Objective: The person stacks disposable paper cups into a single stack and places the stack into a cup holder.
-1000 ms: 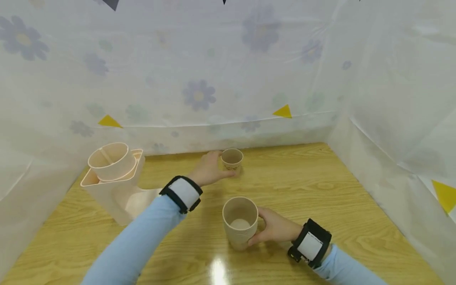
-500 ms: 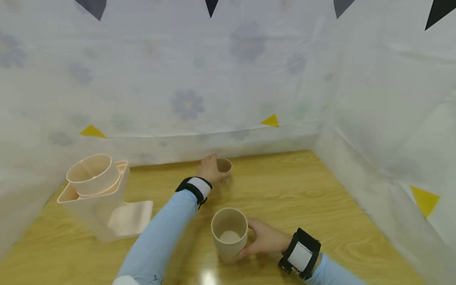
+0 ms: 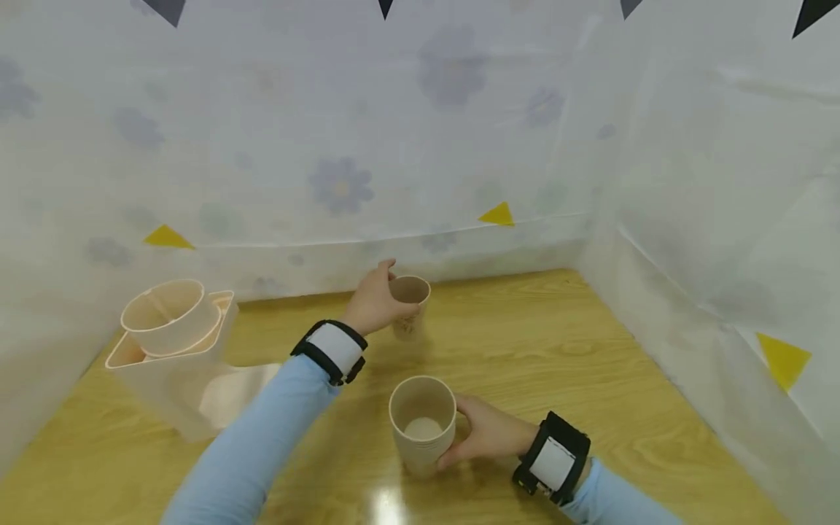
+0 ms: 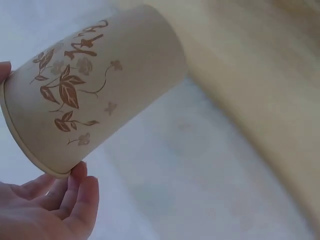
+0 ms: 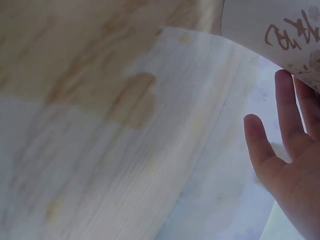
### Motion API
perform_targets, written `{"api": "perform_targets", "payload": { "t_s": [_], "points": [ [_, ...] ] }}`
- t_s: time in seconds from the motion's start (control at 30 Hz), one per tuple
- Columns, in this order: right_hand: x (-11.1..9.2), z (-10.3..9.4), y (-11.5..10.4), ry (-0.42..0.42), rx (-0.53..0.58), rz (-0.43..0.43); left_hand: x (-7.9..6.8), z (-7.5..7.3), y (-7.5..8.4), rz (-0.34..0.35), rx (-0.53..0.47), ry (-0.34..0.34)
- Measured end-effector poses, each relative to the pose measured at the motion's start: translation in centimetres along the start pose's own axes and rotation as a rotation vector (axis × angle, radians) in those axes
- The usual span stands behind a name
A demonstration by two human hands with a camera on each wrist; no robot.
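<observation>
A paper cup (image 3: pixel 408 332) with a brown leaf print is near the back of the table. My left hand (image 3: pixel 375 300) pinches it by the rim, thumb on the near side and fingers beyond. The left wrist view shows this cup (image 4: pixel 100 90) tilted, its base apart from the tabletop. Closer to me, a stack of nested paper cups (image 3: pixel 420 445) stands upright with its mouth up. My right hand (image 3: pixel 488 432) grips the stack from the right side. Only a printed corner of the stack (image 5: pixel 280 30) shows in the right wrist view, against the fingertips.
At the left stands a cream plastic holder (image 3: pixel 164 394) with a flat foot, and an oval bin (image 3: pixel 173 332) with a divider sits in its top. White flowered sheeting (image 3: pixel 407 175) encloses the wooden table (image 3: pixel 525 350) at the back and sides.
My left hand has closed on the rim of the far cup and raised it slightly. The right hand stays on the stack. The head view has shifted a little.
</observation>
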State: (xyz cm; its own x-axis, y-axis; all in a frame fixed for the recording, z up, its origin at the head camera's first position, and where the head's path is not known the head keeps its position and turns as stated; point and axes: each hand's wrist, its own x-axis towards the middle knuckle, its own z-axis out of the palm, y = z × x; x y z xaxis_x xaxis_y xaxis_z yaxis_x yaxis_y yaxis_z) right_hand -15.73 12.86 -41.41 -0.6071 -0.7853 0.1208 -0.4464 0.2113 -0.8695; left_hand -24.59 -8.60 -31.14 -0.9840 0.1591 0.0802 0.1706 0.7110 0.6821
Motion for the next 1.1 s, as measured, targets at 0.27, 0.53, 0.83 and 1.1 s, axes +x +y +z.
{"api": "perform_targets", "payload": {
  "t_s": [0.27, 0.53, 0.83, 1.1],
  "points": [
    [-0.4, -0.7, 0.6, 0.019, -0.026, -0.002, -6.0, -5.0, 5.7, 0.181, -0.061, -0.086],
    [-0.5, -0.8, 0.7, 0.002, -0.046, -0.011, -10.8, -5.8, 7.1, 0.309, -0.107, -0.177],
    [-0.5, -1.0, 0.5, -0.013, -0.029, -0.002, -11.9, -3.8, 5.9, 0.323, -0.121, -0.239],
    [-0.6, -0.9, 0.8, -0.014, -0.034, -0.021, -12.0, -2.0, 5.1, 0.293, -0.111, -0.302]
  ]
}}
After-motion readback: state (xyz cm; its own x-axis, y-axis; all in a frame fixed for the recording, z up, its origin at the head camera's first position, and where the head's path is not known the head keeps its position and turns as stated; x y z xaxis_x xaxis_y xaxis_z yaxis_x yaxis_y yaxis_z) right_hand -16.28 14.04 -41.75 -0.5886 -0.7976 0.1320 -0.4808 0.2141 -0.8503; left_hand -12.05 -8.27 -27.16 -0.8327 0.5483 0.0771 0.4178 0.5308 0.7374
